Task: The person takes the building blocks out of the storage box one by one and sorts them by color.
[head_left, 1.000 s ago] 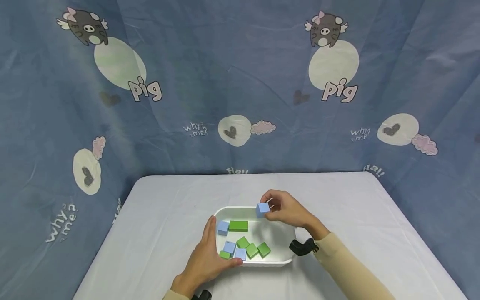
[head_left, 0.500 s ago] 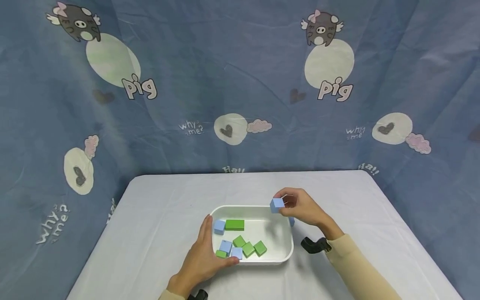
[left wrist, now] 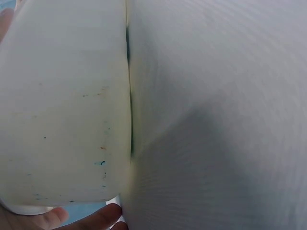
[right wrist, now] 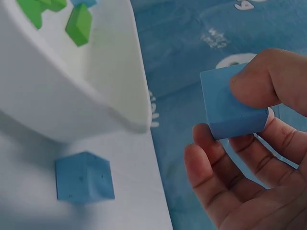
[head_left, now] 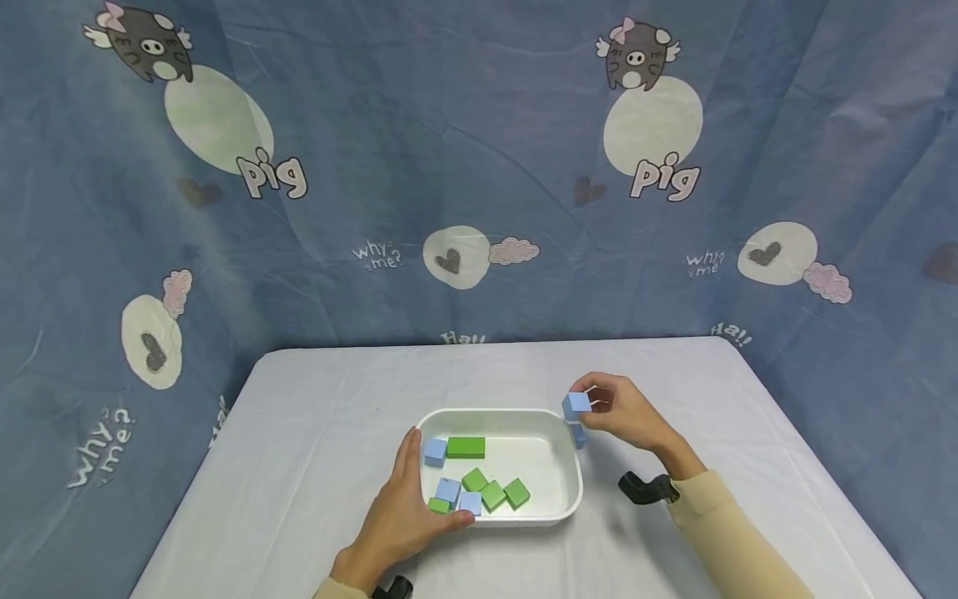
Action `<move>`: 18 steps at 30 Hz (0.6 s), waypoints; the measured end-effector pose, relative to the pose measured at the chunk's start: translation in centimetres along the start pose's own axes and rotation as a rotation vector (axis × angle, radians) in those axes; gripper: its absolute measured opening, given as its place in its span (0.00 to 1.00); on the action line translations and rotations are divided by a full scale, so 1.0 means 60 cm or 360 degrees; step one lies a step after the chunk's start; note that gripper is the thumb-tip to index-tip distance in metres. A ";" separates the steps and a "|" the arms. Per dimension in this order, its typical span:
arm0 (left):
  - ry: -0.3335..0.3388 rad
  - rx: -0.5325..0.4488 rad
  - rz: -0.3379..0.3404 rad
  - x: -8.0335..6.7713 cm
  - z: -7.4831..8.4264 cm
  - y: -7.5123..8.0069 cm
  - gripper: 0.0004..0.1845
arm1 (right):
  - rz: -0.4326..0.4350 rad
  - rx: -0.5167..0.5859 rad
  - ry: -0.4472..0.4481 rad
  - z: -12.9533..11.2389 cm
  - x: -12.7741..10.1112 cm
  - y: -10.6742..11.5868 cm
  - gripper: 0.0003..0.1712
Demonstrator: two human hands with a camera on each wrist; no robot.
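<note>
My right hand (head_left: 622, 416) pinches a light-blue cube (head_left: 577, 405) between thumb and fingers, just beyond the back right corner of the white tray (head_left: 531, 522). Under it, a second blue cube (right wrist: 85, 177) rests on the white cloth against the tray's outer side, as the right wrist view shows. My left hand (head_left: 407, 503) grips the tray's left end, thumb over the front rim and fingers along the left side. Inside the tray lie a green rectangular block (head_left: 466, 448), several green blocks such as one green block (head_left: 516, 493), and blue cubes, including one blue cube (head_left: 435, 452) at the left.
A white cloth (head_left: 359, 408) covers the table. Behind it hangs a blue curtain (head_left: 359, 166) printed with pigs and hearts. A dark wrist device (head_left: 647, 488) is strapped at the right sleeve.
My right hand has carried the blue cube rightward from above the tray's back rim to past its right corner, bringing the cube on the cloth into view. My left hand keeps its grip.
</note>
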State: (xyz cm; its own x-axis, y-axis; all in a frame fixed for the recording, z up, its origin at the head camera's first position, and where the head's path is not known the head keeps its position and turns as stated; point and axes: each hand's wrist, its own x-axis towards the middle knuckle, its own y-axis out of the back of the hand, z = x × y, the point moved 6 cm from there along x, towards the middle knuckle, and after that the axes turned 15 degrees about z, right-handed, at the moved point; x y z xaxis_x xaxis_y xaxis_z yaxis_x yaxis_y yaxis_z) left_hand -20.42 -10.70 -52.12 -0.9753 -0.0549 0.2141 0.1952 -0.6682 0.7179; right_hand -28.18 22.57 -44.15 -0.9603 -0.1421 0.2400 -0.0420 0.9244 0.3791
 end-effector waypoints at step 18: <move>-0.0025 0.0000 -0.0009 0.003 0.001 0.001 0.81 | 0.0111 -0.0154 -0.0114 0.049 -0.021 0.033 0.18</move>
State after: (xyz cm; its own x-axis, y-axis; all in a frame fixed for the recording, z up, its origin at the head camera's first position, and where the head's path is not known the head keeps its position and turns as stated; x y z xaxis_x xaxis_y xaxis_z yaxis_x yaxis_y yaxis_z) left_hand -20.57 -10.74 -52.00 -0.9747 -0.0393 0.2202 0.1894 -0.6683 0.7194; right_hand -27.89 25.62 -46.32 -0.9774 -0.0496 0.2055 0.0491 0.8923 0.4487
